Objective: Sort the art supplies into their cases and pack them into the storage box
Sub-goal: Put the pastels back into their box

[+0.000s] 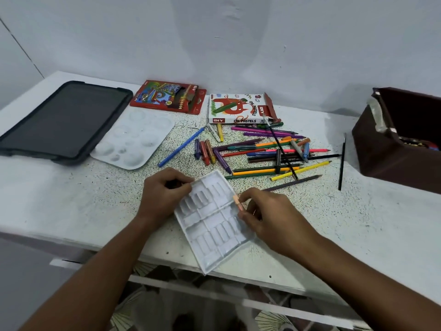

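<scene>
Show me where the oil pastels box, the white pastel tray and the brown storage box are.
Oil pastels box [235, 108], head view, printed top face.
Pastel tray [214, 223], head view, centre ridge.
Storage box [391, 161], head view, front wall.

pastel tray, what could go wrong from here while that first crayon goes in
1. The white pastel tray juts past the table edge, gripped only at its far corner by the left hand; pressing down on the overhang might tip it off.
2. The right hand pinches the peach pastel at the tray's rim, so it could miss a slot and roll away.
3. Loose pencils and pastels lie mixed, so sorting errors are likely.
</scene>
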`<action>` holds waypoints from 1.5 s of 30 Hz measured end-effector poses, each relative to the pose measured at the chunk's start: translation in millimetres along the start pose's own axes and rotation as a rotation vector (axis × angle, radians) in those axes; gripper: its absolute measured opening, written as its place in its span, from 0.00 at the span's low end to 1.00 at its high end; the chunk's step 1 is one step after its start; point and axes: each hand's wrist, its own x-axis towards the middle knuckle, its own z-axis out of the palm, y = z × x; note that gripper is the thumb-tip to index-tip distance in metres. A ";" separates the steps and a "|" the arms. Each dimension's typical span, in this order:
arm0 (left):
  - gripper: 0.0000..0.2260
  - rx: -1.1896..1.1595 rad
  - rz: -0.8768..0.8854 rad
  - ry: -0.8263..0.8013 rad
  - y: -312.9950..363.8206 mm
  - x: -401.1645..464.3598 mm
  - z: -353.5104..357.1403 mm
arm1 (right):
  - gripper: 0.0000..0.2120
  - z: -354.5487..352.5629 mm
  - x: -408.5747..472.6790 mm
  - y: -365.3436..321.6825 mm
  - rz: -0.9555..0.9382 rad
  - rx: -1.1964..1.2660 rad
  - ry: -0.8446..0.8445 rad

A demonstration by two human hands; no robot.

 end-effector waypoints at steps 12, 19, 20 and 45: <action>0.08 0.020 0.007 0.006 0.7 -2.0 -1.5 | 0.06 17.7 -6.8 16.3 -0.054 -0.002 0.087; 0.10 0.010 -0.029 0.024 2.8 -1.9 0.4 | 0.08 17.1 -12.1 24.5 -0.059 -0.006 0.052; 0.10 0.004 -0.034 0.028 2.8 -2.3 0.5 | 0.08 17.4 -12.7 24.6 -0.060 -0.019 0.055; 0.11 0.047 -0.018 0.094 -3.8 -5.7 -37.0 | 0.17 11.4 86.9 8.0 0.063 -0.106 -0.003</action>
